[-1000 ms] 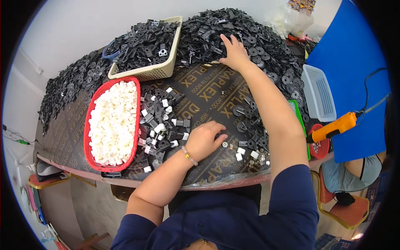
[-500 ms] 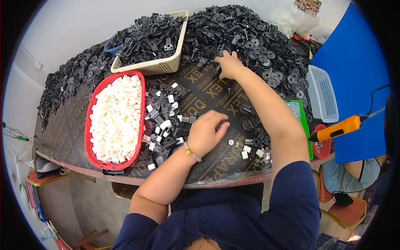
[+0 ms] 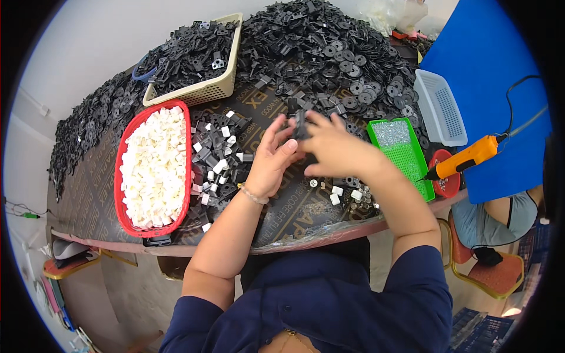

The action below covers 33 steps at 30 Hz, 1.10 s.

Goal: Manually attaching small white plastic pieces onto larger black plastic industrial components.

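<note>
A small black plastic part (image 3: 301, 126) is held up over the middle of the table, between my two hands. My right hand (image 3: 338, 146) has its fingers around the part, slightly smeared by motion. Beside it, my left hand (image 3: 269, 163) has its palm turned inward, thumb and fingers apart. Its fingertips come close to the part; whether they touch it I cannot tell. Left of my left hand lies a scatter of black parts with white caps (image 3: 220, 166). Below my right hand are a few loose white caps (image 3: 336, 191) and a small white round piece (image 3: 313, 183).
A red basket (image 3: 189, 154) of white caps and a beige basket (image 3: 226, 88) of black parts stand left. A large black heap (image 3: 306, 35) covers the back. At right are a green tray (image 3: 419, 167), a white basket (image 3: 441, 112), a red bowl (image 3: 452, 183) and an orange electric screwdriver (image 3: 471, 157).
My right hand has come back from the black heap toward me with a black part. My left hand has lifted and turned its palm toward it. The whole view has shifted slightly.
</note>
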Each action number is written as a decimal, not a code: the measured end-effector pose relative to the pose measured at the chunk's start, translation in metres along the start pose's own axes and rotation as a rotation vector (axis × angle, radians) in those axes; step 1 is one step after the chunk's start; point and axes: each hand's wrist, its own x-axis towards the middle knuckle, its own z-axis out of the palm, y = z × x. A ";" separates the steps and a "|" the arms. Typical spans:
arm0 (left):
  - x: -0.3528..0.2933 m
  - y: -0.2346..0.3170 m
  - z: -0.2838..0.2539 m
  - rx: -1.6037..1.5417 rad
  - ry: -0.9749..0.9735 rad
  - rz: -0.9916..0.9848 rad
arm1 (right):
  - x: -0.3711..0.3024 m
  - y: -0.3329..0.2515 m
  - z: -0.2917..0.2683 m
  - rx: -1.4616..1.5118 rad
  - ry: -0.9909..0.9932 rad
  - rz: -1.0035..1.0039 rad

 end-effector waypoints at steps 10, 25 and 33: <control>0.001 -0.003 -0.007 -0.120 -0.019 -0.164 | -0.007 -0.009 0.036 0.219 0.273 0.022; 0.007 0.002 -0.013 -0.063 0.124 -0.058 | -0.012 0.071 0.059 0.104 0.399 0.604; 0.009 -0.004 -0.025 0.093 0.154 -0.069 | -0.010 0.042 0.027 0.749 0.579 0.362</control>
